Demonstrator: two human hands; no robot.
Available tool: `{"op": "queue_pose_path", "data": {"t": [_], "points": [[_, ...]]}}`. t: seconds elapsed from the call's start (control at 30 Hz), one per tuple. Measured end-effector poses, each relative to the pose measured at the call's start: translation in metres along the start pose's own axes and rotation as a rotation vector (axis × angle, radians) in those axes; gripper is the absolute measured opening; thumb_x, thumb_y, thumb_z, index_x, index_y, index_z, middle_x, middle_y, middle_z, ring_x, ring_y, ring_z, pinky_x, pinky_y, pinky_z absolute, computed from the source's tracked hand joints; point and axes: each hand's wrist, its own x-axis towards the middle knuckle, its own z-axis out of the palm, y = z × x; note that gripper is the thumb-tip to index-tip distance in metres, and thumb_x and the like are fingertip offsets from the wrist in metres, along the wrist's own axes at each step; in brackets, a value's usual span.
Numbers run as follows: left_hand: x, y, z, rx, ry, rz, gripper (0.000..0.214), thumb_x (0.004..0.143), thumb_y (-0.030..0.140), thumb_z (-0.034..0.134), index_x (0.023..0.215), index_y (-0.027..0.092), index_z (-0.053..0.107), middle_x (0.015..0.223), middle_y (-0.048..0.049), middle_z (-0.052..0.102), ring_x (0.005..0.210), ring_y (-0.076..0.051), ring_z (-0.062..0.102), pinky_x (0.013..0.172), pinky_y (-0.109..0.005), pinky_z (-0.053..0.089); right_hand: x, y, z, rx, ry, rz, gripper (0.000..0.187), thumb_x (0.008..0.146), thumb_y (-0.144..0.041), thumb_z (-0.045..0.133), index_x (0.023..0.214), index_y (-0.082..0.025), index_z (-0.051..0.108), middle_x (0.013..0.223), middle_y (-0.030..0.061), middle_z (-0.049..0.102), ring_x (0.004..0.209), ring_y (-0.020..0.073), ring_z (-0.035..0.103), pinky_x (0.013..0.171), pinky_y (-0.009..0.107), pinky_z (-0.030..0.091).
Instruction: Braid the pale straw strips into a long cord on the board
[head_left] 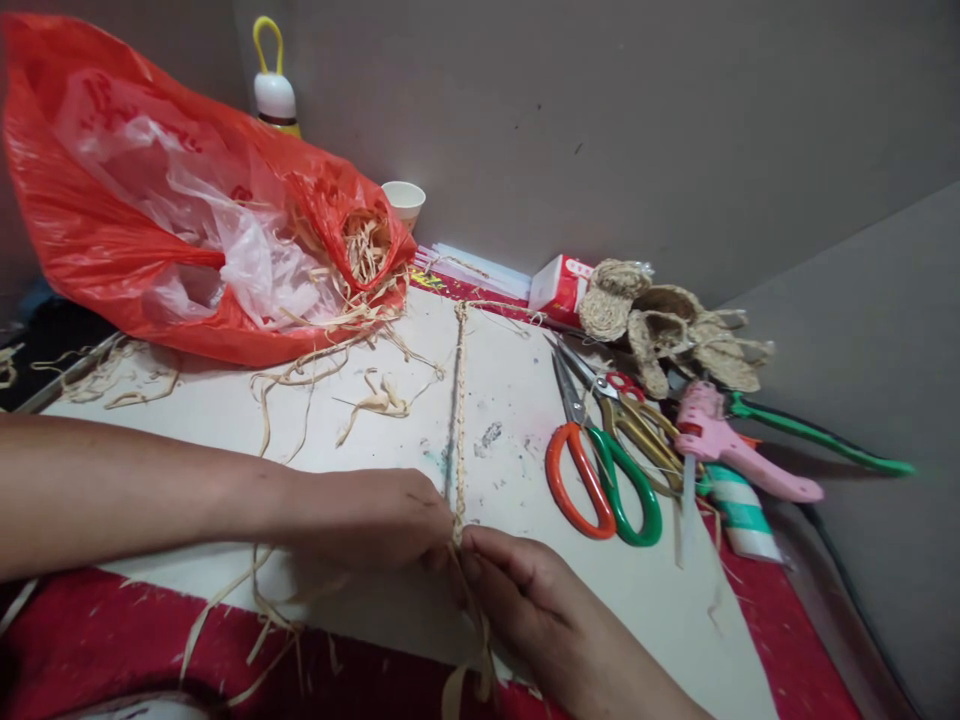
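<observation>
A thin braid of pale straw strands (461,400) runs down the middle of a stained white board (517,560). Its near end is between my two hands, with loose strands hanging below toward the board's front edge. My left hand (382,515) is closed at the braid's end, its fingertips partly hidden behind the knuckles. From the other side, my right hand (525,590) pinches the strands between thumb and fingers. The braid's far end lies near the board's back edge, where a thin strand leads off to the right.
A red plastic bag (112,290) spilling straw stands at the left. Scissors with orange and green handles (581,490), a pink glue gun (720,440), green-handled pliers (825,435) and woven straw pieces (660,320) lie right. Behind are a paper cup (405,200) and a bottle (275,95).
</observation>
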Motion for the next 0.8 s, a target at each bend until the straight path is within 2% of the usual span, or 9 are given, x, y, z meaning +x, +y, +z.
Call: {"op": "queue_pose_path", "data": {"t": [0.07,0.13,0.3,0.4,0.5,0.6,0.73,0.8], "points": [[-0.001,0.004,-0.001,0.026,-0.135,-0.116,0.028,0.076,0.029,0.048,0.051,0.018,0.043,0.045,0.005,0.032,0.041,-0.007,0.024,0.04,-0.021,0.019,-0.001,0.001,-0.001,0.008,0.002,-0.006,0.031,0.092,-0.046,0.047,0.077,-0.019,0.051,0.074,-0.0001,0.044,0.068,0.0136,0.037,0.06,0.023,0.036],[-0.002,0.008,-0.002,0.039,-0.189,-0.191,0.031,0.078,0.035,0.046,0.053,0.02,0.038,0.043,0.0059,0.028,0.038,-0.007,0.022,0.037,-0.022,0.018,-0.001,0.003,-0.001,0.011,0.011,-0.018,0.03,0.091,-0.045,0.048,0.076,-0.019,0.05,0.073,-0.0003,0.043,0.068,0.0136,0.037,0.061,0.024,0.036],[-0.004,0.01,-0.006,-0.021,-0.251,-0.236,0.031,0.077,0.036,0.048,0.055,0.02,0.033,0.044,0.0076,0.024,0.037,-0.005,0.018,0.036,-0.021,0.014,-0.001,0.005,-0.002,-0.022,0.017,-0.044,0.027,0.092,-0.041,0.049,0.076,-0.019,0.05,0.075,-0.0007,0.044,0.068,0.0128,0.036,0.061,0.023,0.035],[-0.003,0.007,-0.007,-0.053,-0.287,-0.217,0.033,0.079,0.038,0.05,0.057,0.019,0.034,0.045,0.008,0.025,0.037,-0.005,0.018,0.035,-0.019,0.015,-0.001,0.002,-0.002,-0.061,0.021,-0.055,0.029,0.092,-0.042,0.048,0.077,-0.018,0.052,0.074,-0.0008,0.044,0.068,0.0133,0.037,0.062,0.024,0.035],[-0.001,0.004,-0.008,-0.075,-0.304,-0.192,0.032,0.078,0.04,0.055,0.059,0.019,0.041,0.045,0.0085,0.027,0.036,-0.005,0.022,0.034,-0.017,0.022,-0.002,0.0,-0.002,-0.113,0.031,-0.049,0.029,0.092,-0.044,0.048,0.077,-0.019,0.051,0.073,-0.0013,0.044,0.067,0.0134,0.037,0.06,0.023,0.035],[0.001,0.001,-0.009,-0.087,-0.269,-0.18,0.028,0.074,0.043,0.061,0.065,0.017,0.053,0.046,0.0077,0.034,0.037,-0.006,0.028,0.034,-0.018,0.029,-0.002,0.0,-0.002,-0.163,0.051,-0.056,0.028,0.093,-0.043,0.047,0.078,-0.019,0.051,0.072,-0.0015,0.045,0.068,0.0138,0.039,0.06,0.023,0.035],[0.002,-0.004,-0.009,-0.041,-0.228,-0.14,0.027,0.075,0.042,0.059,0.069,0.016,0.058,0.046,0.0078,0.034,0.037,-0.006,0.026,0.035,-0.019,0.02,-0.003,-0.001,-0.002,-0.176,0.062,-0.07,0.029,0.094,-0.042,0.044,0.081,-0.018,0.056,0.076,0.0003,0.051,0.071,0.0149,0.044,0.064,0.024,0.039],[0.003,-0.007,-0.007,-0.002,-0.211,-0.079,0.023,0.077,0.037,0.056,0.069,0.015,0.06,0.047,0.0072,0.038,0.039,-0.005,0.026,0.039,-0.02,0.021,-0.004,-0.003,-0.002,-0.162,0.061,-0.079,0.031,0.095,-0.042,0.041,0.084,-0.018,0.058,0.079,0.0018,0.054,0.074,0.0159,0.047,0.068,0.024,0.041]]}}
